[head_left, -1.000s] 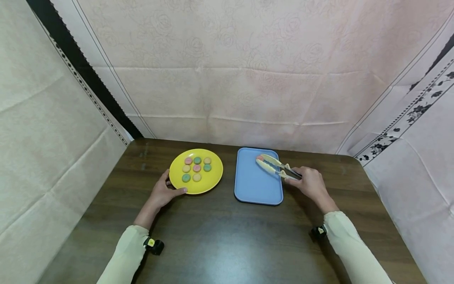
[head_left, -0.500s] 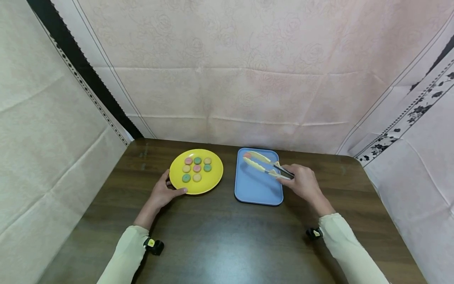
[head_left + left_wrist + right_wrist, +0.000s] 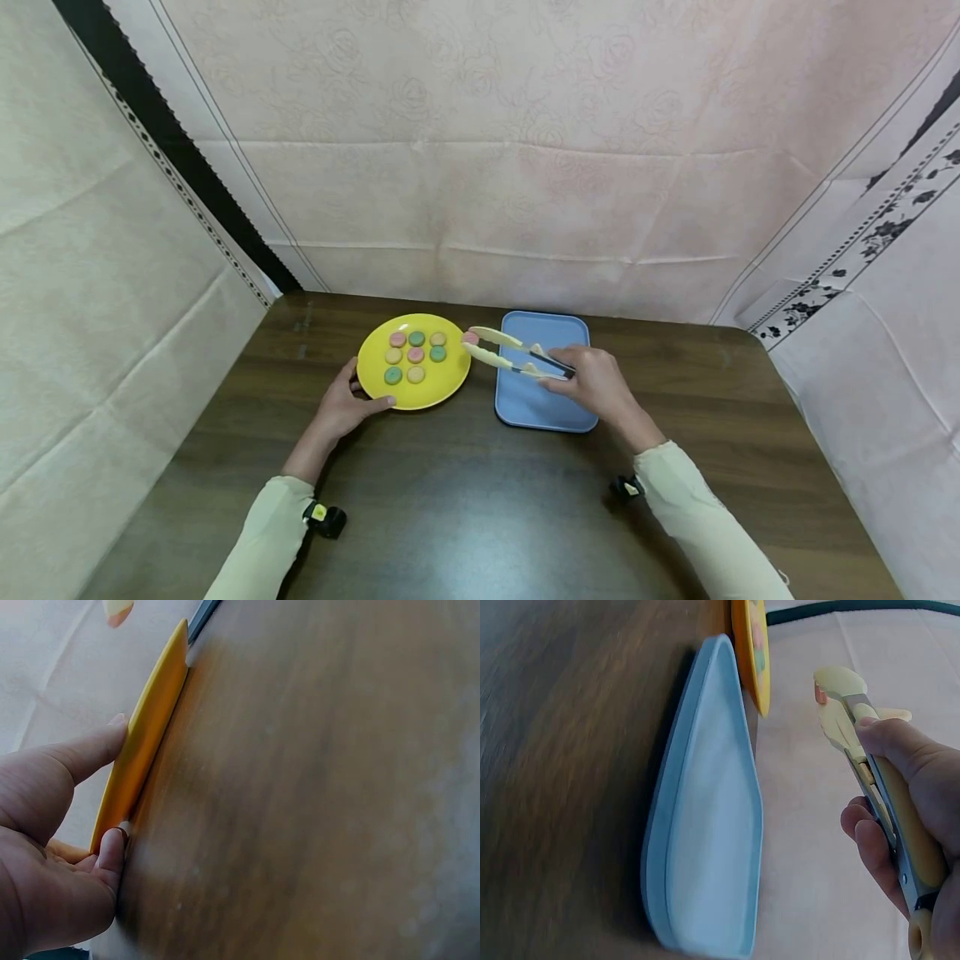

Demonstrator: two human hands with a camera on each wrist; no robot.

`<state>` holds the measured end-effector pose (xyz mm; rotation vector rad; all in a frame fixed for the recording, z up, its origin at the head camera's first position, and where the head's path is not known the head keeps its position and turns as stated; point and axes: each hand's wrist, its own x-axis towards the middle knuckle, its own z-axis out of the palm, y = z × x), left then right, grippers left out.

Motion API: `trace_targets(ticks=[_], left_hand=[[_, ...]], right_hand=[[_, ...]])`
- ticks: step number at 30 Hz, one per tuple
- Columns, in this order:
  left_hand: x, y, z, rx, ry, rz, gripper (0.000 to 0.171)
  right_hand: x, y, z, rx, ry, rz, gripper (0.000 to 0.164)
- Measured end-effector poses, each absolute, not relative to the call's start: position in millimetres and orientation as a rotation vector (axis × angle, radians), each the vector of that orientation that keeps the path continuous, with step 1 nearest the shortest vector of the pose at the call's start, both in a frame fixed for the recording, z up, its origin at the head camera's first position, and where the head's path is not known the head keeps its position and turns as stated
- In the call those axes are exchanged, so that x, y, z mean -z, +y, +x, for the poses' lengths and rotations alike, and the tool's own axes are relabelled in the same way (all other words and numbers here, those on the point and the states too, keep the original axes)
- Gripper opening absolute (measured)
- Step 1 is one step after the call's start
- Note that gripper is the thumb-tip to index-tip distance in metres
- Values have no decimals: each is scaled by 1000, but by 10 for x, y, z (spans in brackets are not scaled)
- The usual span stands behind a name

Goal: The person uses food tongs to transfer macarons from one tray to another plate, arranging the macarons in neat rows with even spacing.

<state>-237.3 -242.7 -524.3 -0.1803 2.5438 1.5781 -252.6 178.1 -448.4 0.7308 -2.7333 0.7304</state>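
In the head view my left hand (image 3: 347, 410) holds the near-left rim of a yellow plate (image 3: 452, 379). The left wrist view shows the thumb on the plate's (image 3: 146, 735) upper edge and fingers curled at its underside. On the plate lie several round macarons (image 3: 416, 355) in pink, green and cream. My right hand (image 3: 602, 385) grips cream-tipped tongs (image 3: 498, 337) with metal arms. Between the tong tips is a pink macaron (image 3: 470, 338), at the plate's right rim and above the surface. In the right wrist view, fingers and thumb wrap the tongs (image 3: 915, 840).
A light-blue rectangular tray (image 3: 546, 408) lies right of the plate, partly under the tongs, with nothing seen on it. Both rest on a dark wooden table (image 3: 450, 500). Pale patterned cloth (image 3: 480, 200) hangs behind the table and at both sides.
My right hand has moved left with the tongs, carrying the pink macaron from over the blue tray to the yellow plate's right edge. The left hand and plate stay put.
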Motion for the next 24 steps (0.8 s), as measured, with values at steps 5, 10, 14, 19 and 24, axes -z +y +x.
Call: trace_targets(ticks=[5,10,14,19,24], left_hand=[[5251,-2428,-2374,-1572,2545,-183,118],[5259,-2440,-2383,-1575,2541,-185,119],[5260,-2446,-2389,-1570,2549,-185,119],[5254,-2438,-2389,-1551,2558,-186,118],[5254,-2428,-2390,-1540,2557,-202,119]], right_hand=[[4522,1628,-2542,-708,-2754,797,47],[4555,1501,-2572,-654,-2743,873,44],[4580,1407,-2599,-573,-2745,919,45],[4609,1319,-2611,-501,-2778,953,45],[4592,1269,-2607,-498,-2829,964,41]])
